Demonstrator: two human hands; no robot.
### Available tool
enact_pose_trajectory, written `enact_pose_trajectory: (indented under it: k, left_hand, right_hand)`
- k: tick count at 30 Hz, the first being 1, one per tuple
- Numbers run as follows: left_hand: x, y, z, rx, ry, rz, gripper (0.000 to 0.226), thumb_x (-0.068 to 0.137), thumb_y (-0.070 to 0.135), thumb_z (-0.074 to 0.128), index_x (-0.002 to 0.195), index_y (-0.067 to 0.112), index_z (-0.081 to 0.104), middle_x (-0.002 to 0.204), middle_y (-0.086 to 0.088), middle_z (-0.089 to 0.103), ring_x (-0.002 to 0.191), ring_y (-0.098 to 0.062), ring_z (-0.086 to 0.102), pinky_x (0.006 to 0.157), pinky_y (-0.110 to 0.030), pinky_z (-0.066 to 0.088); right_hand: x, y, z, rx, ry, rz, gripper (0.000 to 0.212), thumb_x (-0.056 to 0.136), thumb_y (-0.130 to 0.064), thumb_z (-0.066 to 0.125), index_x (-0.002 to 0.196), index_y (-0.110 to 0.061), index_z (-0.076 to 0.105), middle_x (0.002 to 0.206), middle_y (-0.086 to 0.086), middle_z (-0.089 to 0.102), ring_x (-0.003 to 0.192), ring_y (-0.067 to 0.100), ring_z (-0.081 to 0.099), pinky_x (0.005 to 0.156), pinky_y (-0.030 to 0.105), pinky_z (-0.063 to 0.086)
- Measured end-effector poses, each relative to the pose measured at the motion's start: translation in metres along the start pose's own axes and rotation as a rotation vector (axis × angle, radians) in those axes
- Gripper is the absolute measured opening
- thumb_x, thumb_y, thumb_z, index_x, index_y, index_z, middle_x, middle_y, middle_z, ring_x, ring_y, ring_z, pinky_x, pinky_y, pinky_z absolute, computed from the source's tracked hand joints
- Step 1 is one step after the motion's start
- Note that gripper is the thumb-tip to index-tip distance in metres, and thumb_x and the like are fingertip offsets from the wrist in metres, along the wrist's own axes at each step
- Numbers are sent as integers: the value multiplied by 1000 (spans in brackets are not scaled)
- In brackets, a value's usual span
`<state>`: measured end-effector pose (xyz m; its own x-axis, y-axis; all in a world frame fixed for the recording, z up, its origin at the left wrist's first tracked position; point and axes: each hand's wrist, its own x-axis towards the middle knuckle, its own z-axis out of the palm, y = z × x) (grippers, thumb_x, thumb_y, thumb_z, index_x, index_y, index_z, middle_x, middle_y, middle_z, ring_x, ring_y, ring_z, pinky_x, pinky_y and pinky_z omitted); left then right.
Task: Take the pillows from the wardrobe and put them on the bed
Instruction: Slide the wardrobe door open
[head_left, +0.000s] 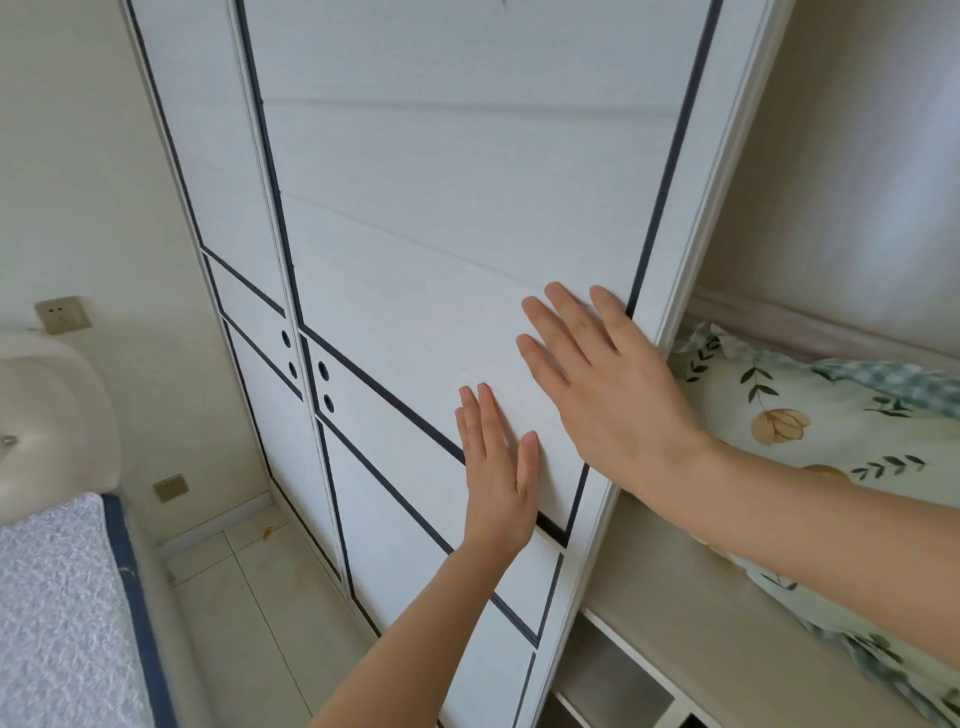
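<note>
Both hands — left (498, 467), right (597, 384) — flat, empty on the door (441, 208); pillow (810, 441) unmoved, bed (57, 613) bare.

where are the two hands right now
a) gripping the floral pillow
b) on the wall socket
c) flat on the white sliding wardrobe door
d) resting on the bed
c: the left hand and the right hand lie open, palms flat against the sliding door, while the floral pillow sits untouched on the shelf behind it.

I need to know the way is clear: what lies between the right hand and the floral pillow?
In the head view, only the sliding door's white edge frame separates the right hand from the floral pillow.
</note>
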<state>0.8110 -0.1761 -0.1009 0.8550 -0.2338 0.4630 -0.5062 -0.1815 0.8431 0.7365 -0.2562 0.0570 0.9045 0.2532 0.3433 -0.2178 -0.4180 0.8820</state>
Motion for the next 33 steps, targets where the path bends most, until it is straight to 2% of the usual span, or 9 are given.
enact_pose_trajectory:
  k: [5,8,14,19,23,27,29,31,33]
  left_hand:
    - [4,-5,-2,-14,-4,16,62,104,47,26,150,45,-15,160,22,-24,146,0,-24,117,-27,-9]
    - [4,-5,-1,-28,13,12,61,104,45,27,150,46,-12,161,22,-21,146,1,-22,116,-25,-8]
    - [5,-6,-6,-32,7,26,59,104,46,27,152,43,-6,164,18,-13,148,2,-16,118,-27,-3]
    - [5,-5,-19,-10,-4,29,57,104,47,29,155,37,5,166,14,-1,148,5,-6,121,-30,7]
    - [-1,9,-26,29,67,93,55,106,37,31,156,28,10,164,11,12,150,0,6,123,-35,14]
    - [-17,33,-24,-2,148,172,50,106,30,36,153,32,19,158,16,22,148,-3,20,120,-31,21]
    - [-26,46,-21,27,178,236,47,105,26,37,150,30,24,156,10,30,146,-9,27,119,-36,26]
    - [-36,58,-14,54,226,291,44,103,25,36,146,21,34,151,1,40,141,-15,35,116,-40,31]
    - [-48,71,-4,64,277,322,42,101,25,37,141,16,40,145,1,44,137,-18,40,113,-41,35]
  right_hand:
    - [3,-3,2,1,-8,3,68,90,-29,5,147,0,-15,152,31,-23,139,50,-20,105,64,-21]
    - [3,-2,3,18,6,7,67,93,-31,11,148,0,-13,152,31,-22,138,51,-20,105,65,-20]
    - [4,-3,3,72,55,16,65,95,-33,20,151,-3,4,157,28,-7,142,48,-7,107,64,-16]
    - [0,1,-2,224,125,-25,56,96,-26,27,148,-6,24,156,23,22,145,42,11,115,57,8]
    - [-14,12,-9,469,319,-72,50,96,-15,21,138,-5,46,145,20,44,143,36,26,115,51,22]
    - [-51,25,-9,645,455,-8,39,90,-8,43,126,-3,58,132,18,58,133,36,42,112,48,30]
    - [-74,34,-6,732,453,47,36,88,-6,47,121,-2,62,124,18,62,126,36,49,109,47,34]
    - [-101,45,1,784,399,86,35,90,-9,47,120,-1,62,120,16,63,123,35,51,106,47,37]
    - [-129,53,10,821,332,129,35,91,-12,48,122,-2,62,120,15,63,123,33,52,105,46,38]
